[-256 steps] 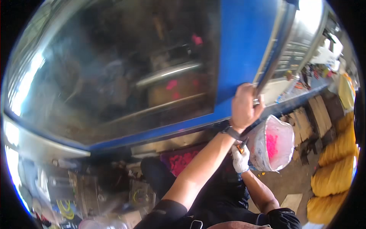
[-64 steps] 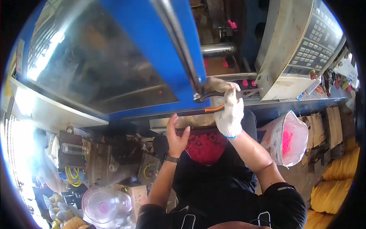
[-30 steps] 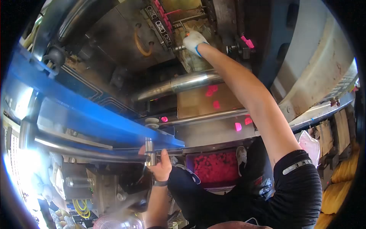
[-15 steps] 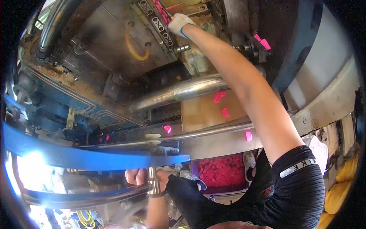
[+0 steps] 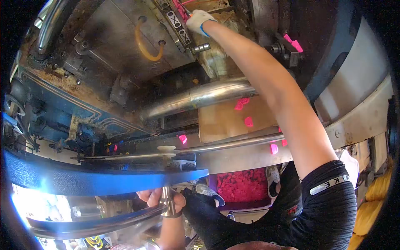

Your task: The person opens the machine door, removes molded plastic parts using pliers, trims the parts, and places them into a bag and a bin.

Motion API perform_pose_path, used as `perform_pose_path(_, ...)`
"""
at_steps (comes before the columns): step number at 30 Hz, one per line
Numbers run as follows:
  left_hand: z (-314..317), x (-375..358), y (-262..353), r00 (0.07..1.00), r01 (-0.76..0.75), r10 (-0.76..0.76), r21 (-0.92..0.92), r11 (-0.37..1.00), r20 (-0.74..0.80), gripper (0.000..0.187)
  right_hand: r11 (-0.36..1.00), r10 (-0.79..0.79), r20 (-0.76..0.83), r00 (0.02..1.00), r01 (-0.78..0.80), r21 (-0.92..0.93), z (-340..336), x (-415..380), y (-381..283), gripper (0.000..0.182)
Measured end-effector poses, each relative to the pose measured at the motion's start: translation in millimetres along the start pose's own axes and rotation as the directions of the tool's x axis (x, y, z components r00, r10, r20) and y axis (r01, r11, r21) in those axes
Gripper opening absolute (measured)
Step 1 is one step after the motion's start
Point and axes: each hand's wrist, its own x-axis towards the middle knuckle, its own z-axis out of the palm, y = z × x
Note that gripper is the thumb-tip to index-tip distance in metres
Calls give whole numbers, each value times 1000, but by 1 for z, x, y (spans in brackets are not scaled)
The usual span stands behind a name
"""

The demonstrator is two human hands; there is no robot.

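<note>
My right hand (image 5: 200, 21), in a white glove with a blue cuff, reaches into the machine at the top. Its fingers are closed at the edge of a metal mould strip (image 5: 177, 25) marked with X shapes, beside pink material (image 5: 180, 8); what they hold is too small to make out. A short metal pin (image 5: 201, 48) lies just below the glove. My left hand (image 5: 160, 197) is bare and wrapped round the metal fitting (image 5: 167, 203) beneath the blue door edge (image 5: 112, 181).
Several pink pieces (image 5: 248, 121) lie on a brown board (image 5: 216, 125) and the machine frame. A thick steel bar (image 5: 200, 96) crosses below my right arm. A bin of pink pieces (image 5: 241, 187) stands between two shoes. Yellow bundles (image 5: 368, 216) are at the lower right.
The view has shifted slightly. Several pink pieces now show near the rail beside my right arm, where one showed before. Both hands keep nearly the same places.
</note>
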Motion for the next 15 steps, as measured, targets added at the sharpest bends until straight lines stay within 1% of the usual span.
perform_pose_path(1, 1, 5, 3, 1000, -2, 2, 3, 1000, 5, 59, 974, -148, 34, 988, 151, -169, 5, 13, 5, 38)
perform_pose_path(2, 2, 9, 4, 1000, -5, 5, 5, 1000, 9, 62, 897, -284, 91, 955, 298, -326, 18, 38, 18, 38)
perform_pose_path(5, 7, 9, 7, 997, 2, -6, -54, 999, -72, 63, 763, -420, 186, 888, 457, -458, 19, 42, 21, 39)
perform_pose_path(6, 4, 8, 11, 999, 40, -41, -34, 999, -36, 64, 727, -433, 211, 877, 478, -494, 17, 40, 21, 39)
perform_pose_path(7, 2, 6, 13, 997, 60, -62, -38, 997, -39, 65, 691, -440, 238, 866, 496, -526, 15, 36, 20, 38)
perform_pose_path(9, 5, 0, 9, 994, 89, -92, -54, 995, -55, 66, 720, -407, 227, 885, 463, -516, 13, 34, 16, 37)
perform_pose_path(10, 4, -2, 8, 995, 92, -95, -63, 994, -38, 64, 737, -387, 222, 895, 445, -509, 13, 32, 15, 36)
perform_pose_path(11, -1, -1, 7, 998, 70, -70, -50, 996, 8, 63, 871, -291, 148, 945, 325, -368, 13, 26, 18, 36)
perform_pose_path(12, -3, 1, 3, 998, 43, -42, -37, 998, 45, 62, 958, -185, 86, 979, 199, -207, -7, 2, 4, 37)
perform_pose_path(13, -5, 3, 1, 997, 20, -18, -23, 1000, 81, 61, 997, -70, 47, 996, 72, -33, -21, -13, -5, 37)
perform_pose_path(14, -2, 8, 4, 997, 7, -4, -40, 999, 71, 56, 943, -173, 142, 975, 205, -262, -19, -10, 1, 43)
perform_pose_path(15, 5, 8, 4, 1000, -3, 5, -56, 998, 28, 56, 820, -272, 234, 933, 352, -452, -16, -7, 7, 48)
